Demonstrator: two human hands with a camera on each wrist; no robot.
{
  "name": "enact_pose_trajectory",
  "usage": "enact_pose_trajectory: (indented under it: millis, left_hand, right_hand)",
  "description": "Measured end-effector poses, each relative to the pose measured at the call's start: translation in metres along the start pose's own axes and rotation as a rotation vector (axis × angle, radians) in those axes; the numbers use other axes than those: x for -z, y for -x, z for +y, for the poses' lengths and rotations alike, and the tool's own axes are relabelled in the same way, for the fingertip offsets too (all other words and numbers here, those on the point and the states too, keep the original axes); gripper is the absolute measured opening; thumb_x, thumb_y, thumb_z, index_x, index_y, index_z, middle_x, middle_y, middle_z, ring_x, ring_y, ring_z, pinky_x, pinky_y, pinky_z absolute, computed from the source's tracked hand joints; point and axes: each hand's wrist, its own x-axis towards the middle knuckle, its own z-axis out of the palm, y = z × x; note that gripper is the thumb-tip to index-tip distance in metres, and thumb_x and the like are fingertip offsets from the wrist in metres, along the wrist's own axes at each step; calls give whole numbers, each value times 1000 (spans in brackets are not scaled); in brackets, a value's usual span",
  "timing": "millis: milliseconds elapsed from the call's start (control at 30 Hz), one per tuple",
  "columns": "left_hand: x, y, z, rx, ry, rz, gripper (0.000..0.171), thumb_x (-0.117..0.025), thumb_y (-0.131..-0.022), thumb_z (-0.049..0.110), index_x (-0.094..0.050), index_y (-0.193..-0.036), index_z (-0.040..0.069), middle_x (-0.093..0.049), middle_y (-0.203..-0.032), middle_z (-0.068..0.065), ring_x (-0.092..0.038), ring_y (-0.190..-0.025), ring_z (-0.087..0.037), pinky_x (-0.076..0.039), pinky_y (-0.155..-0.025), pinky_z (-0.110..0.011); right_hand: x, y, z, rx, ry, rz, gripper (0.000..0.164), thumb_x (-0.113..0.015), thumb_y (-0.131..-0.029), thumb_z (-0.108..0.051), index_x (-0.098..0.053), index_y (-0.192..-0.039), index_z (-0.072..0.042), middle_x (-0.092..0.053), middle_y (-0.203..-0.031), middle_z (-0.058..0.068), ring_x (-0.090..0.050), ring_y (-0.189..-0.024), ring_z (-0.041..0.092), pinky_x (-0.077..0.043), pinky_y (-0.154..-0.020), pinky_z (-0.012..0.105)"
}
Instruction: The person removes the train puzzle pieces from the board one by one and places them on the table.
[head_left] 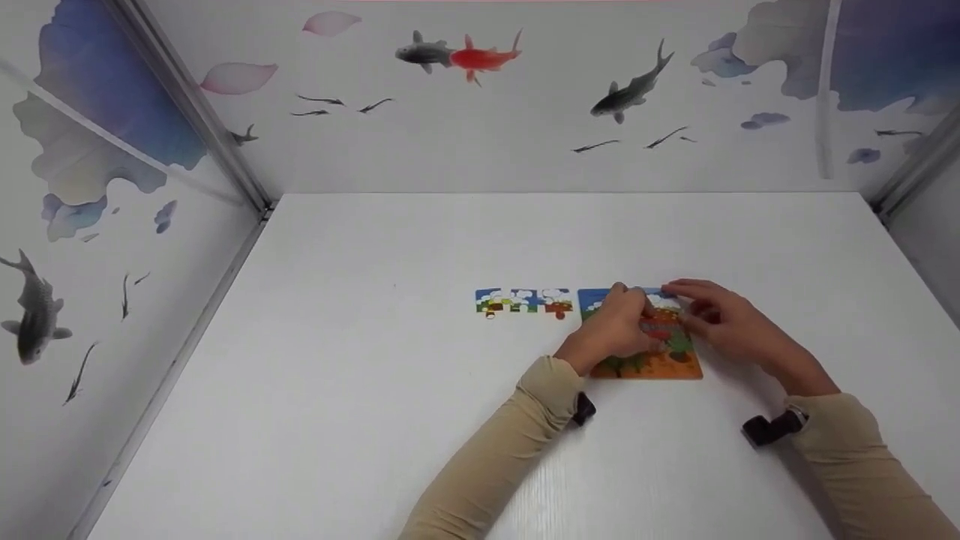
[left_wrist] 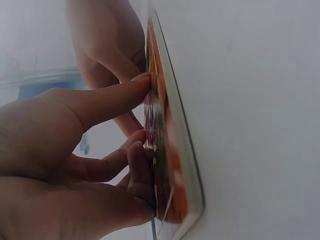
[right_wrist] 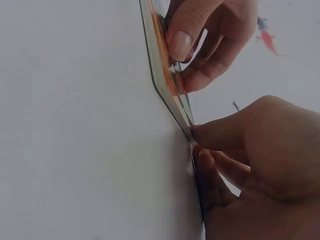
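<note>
A jigsaw puzzle board (head_left: pixel 679 367) with a bright picture and an orange lower part lies on the white table. Over its middle, my left hand (head_left: pixel 611 326) rests its thumb and fingertips on the picture, spread apart in the left wrist view. At the upper right corner my right hand (head_left: pixel 731 326) holds the board, its index finger by the top edge and thumb at the right side. The right wrist view shows that thumb against the board's edge (right_wrist: pixel 157 70). My hands cover part of the picture. Several loose puzzle pieces (head_left: pixel 556 301) lie in a row left of the board.
White walls stand at the back (head_left: pixel 487 142) and left (head_left: pixel 150 300) of the table (head_left: pixel 337 390), printed with fish and petals. Both wrists carry black straps (head_left: pixel 772 429) below tan sleeves (head_left: pixel 495 450).
</note>
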Motion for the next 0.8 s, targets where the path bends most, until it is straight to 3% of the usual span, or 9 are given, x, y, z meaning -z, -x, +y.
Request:
enact_pose_trajectory:
  millis: [267, 433, 600, 800]
  left_hand:
    - [0, 2, -5, -74, 145, 49, 44, -89, -93, 23, -63, -127, 14, -60, -123, 1, -54, -103, -5, -51, -91, -15]
    - [2, 2, -11, -141, 224, 31, 43, -87, -93, 15, -62, -128, 11, -69, -119, -1, -62, -99, -6, -52, -85, -14]
    - [4, 0, -15, -167, 229, 16, 40, -86, -94, 13, -65, -129, 11, -72, -119, -1, -64, -98, -4, -53, -85, -14]
    - [7, -2, -19, -205, 201, -10, 35, -80, -98, 7, -70, -131, 11, -75, -121, -2, -68, -104, -6, -54, -88, -13]
  right_hand:
    - [0, 1, 0, 0, -8, 6, 53, -62, -109, -8, -53, -161, -16, -45, -168, 16, -59, -126, 34, -40, -91, 5]
    - [1, 1, -1, 6, -8, 2, 53, -61, -109, -8, -53, -161, -15, -45, -168, 16, -59, -128, 35, -41, -92, 7]
    - [1, 1, -1, -2, 9, 12, 53, -62, -109, -8, -53, -161, -17, -45, -169, 15, -60, -128, 34, -43, -94, 11]
    - [0, 1, -1, 0, -1, 5, 53, -62, -109, -9, -53, -161, -17, -44, -169, 16, -60, -128, 36, -40, -93, 7]
